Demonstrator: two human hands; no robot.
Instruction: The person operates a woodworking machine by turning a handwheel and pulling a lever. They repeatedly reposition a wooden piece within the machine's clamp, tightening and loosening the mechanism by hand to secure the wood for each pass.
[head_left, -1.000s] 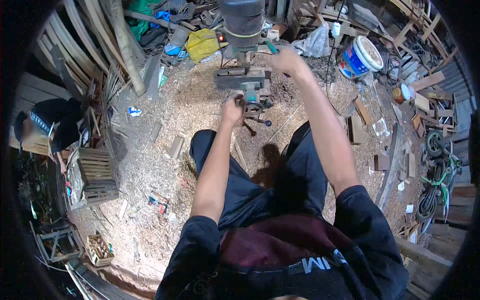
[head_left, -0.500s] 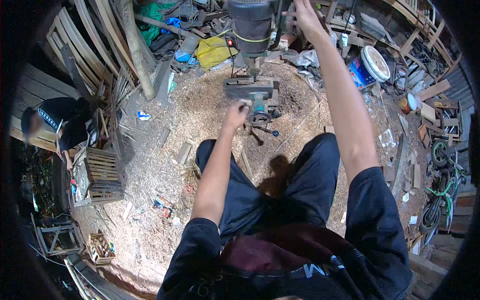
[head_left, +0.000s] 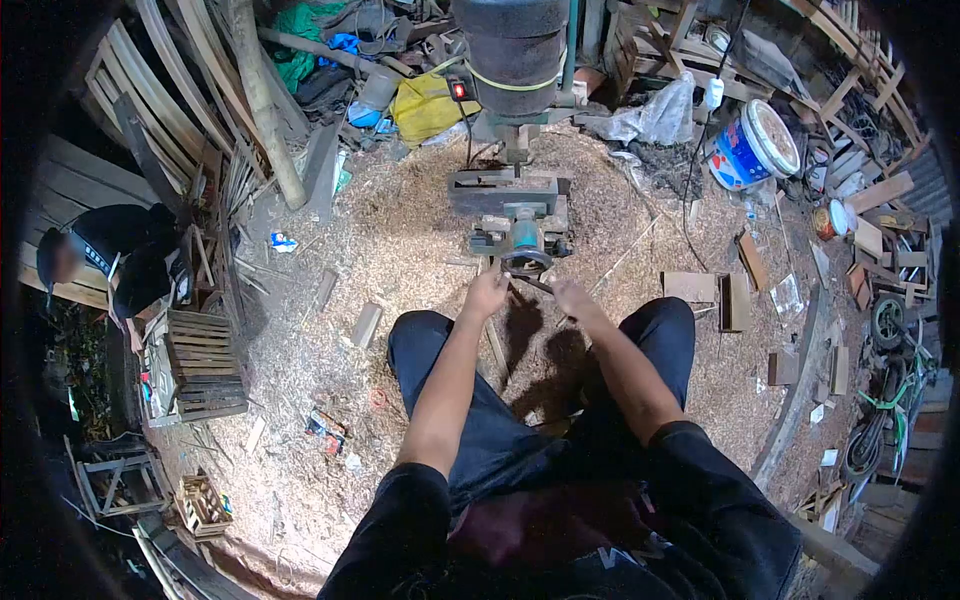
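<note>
A drilling machine with a dark cylindrical body (head_left: 512,60) stands at the top middle. Under it, a grey vise (head_left: 505,195) sits on the base, with a teal part and a round handwheel (head_left: 526,262) in front. My left hand (head_left: 487,292) is closed at the left of the handwheel, near a thin piece whose shape I cannot make out. At the right of the wheel, my right hand (head_left: 578,298) is closed on the end of a dark lever (head_left: 533,284).
Wood shavings cover the ground, with wood blocks (head_left: 690,287) at the right. A paint bucket (head_left: 752,145), a yellow bag (head_left: 428,105) and a hanging cable lie beyond. Another person (head_left: 120,250) is at the left near a slatted crate (head_left: 207,365).
My right hand has come down from the machine's upper right side to the lever by the handwheel. My left hand has shifted slightly lower. The view has shifted a little.
</note>
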